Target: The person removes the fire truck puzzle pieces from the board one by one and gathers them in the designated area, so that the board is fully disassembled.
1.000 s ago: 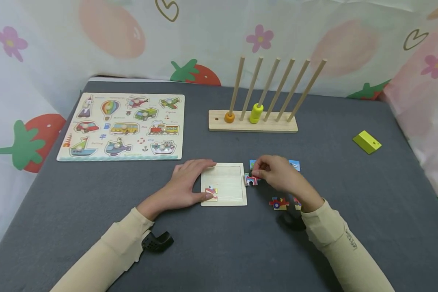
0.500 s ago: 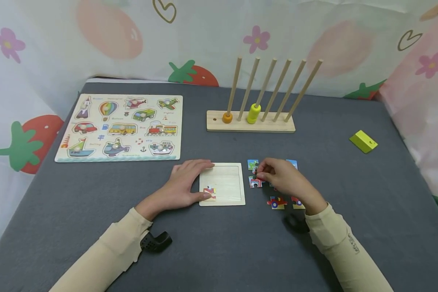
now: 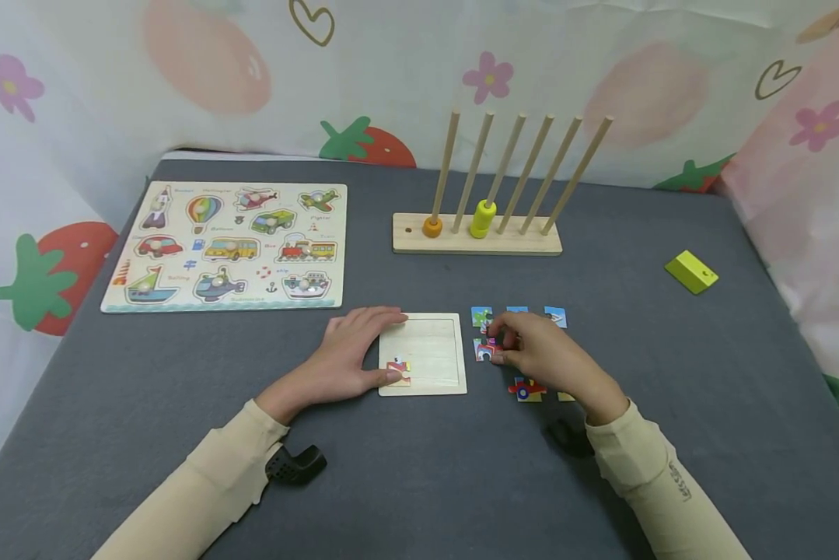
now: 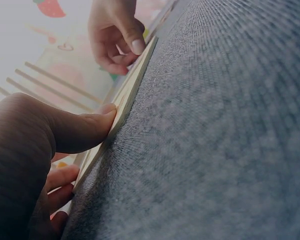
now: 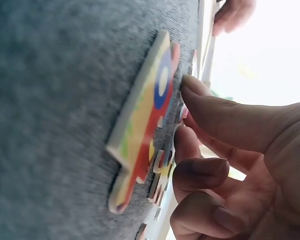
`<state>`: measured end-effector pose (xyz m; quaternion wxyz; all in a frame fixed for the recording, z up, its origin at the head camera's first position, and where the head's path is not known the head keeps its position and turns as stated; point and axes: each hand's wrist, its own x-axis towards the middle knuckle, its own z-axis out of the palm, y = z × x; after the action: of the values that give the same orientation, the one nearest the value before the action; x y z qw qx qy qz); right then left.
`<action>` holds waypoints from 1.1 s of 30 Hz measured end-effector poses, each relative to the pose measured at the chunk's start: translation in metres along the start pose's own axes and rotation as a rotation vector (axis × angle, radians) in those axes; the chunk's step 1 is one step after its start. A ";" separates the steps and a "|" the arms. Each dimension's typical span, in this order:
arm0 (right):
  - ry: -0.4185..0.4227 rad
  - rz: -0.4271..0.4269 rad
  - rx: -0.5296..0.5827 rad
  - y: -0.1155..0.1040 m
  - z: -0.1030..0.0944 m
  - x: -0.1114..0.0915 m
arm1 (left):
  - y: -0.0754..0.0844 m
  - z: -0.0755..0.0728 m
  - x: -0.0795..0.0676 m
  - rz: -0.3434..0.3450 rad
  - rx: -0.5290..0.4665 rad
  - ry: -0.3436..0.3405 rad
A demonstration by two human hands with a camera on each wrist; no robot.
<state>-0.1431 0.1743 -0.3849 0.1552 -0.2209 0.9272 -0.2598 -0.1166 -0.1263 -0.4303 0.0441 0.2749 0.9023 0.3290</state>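
My left hand (image 3: 352, 354) rests on the left side of a shallow wooden puzzle tray (image 3: 433, 350), thumb on its lower left, fingertips at the upper left. Partly under that thumb lies a red and cream puzzle piece (image 3: 399, 365) inside the tray. Just right of the tray, my right hand (image 3: 548, 350) has curled fingers, with thumb and index finger at a red and white arched puzzle piece (image 3: 485, 350). In the right wrist view, a red puzzle piece with a blue wheel (image 5: 157, 95) lies near the thumb. The right hand partly covers several other pieces.
A vehicle peg puzzle board (image 3: 223, 249) lies at the back left. Behind the tray stands a wooden base with upright pegs (image 3: 475, 243), carrying orange and yellow-green beads. A yellow block (image 3: 692, 272) sits at the right. A printed cloth (image 3: 419, 70) hangs behind the table.
The right hand and the arched puzzle piece have shifted slightly right, away from the tray's edge. The left hand keeps its place on the tray. The head view has shifted slightly.
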 end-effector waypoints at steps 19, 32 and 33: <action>0.034 -0.012 -0.040 -0.026 -0.003 -0.003 | 0.000 -0.001 0.000 -0.011 -0.008 -0.011; -0.104 -0.137 -0.098 -0.073 0.040 0.014 | 0.000 -0.002 -0.001 0.004 0.002 -0.016; -0.103 -0.152 -0.098 -0.075 0.042 0.016 | 0.000 -0.002 -0.001 0.009 0.005 -0.014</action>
<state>-0.1147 0.0917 -0.3809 0.1714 -0.3107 0.9102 -0.2135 -0.1164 -0.1276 -0.4290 0.0484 0.2815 0.9015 0.3250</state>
